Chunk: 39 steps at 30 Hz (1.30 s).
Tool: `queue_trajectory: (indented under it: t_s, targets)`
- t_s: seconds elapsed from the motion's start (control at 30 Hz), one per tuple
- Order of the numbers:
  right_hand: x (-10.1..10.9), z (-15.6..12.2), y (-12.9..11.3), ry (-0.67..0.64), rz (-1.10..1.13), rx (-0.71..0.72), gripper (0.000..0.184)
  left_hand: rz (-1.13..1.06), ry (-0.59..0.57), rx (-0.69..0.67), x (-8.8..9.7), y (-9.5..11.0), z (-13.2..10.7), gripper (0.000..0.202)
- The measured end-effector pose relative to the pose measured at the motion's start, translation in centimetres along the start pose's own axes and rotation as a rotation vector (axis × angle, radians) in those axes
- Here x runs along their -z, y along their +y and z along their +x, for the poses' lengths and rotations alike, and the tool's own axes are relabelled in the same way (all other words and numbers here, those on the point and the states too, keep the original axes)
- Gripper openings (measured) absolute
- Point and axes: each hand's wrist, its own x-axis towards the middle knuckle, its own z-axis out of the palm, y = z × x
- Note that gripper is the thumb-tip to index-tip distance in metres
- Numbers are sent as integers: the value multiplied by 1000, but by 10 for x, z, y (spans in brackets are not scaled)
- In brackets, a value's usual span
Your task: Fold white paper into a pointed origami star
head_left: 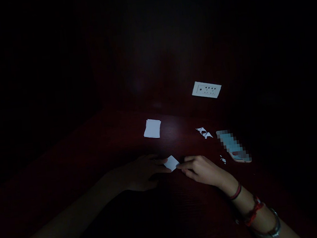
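Note:
A small white square of paper (171,163) lies on the dark red table between my two hands, turned with one corner toward me. My left hand (142,172), in shadow, reaches in from the left; its thumb and a finger hold the paper's left side. From the right, my right hand (203,170) has its index fingertip on the paper's right corner, with the other fingers curled. Farther off lies a stack of white paper squares (152,129). Two small folded paper pieces (204,133) sit to the right, beyond my right hand.
A phone (233,146) with a blurred-out screen lies on the right of the table (114,135). Beside it are tiny white paper scraps (223,159). A white socket plate (206,89) is on the dark wall behind. The surroundings are mostly black.

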Motion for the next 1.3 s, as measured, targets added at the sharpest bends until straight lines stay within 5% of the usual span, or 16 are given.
queue_trajectory:
  t_s: [0.2, 0.47, 1.3]
  targets:
    - [1, 0, -3, 124, 29, 39, 25, -18, 18, -46, 5, -2, 2, 47]
    - [-4, 2, 1, 82, 84, 92, 35, 20, 129, -227, 9, -10, 8, 47]
    - [-8, 2, 2, 74, 8, 175, 28, -55, 206, -182, 3, -18, 14, 40]
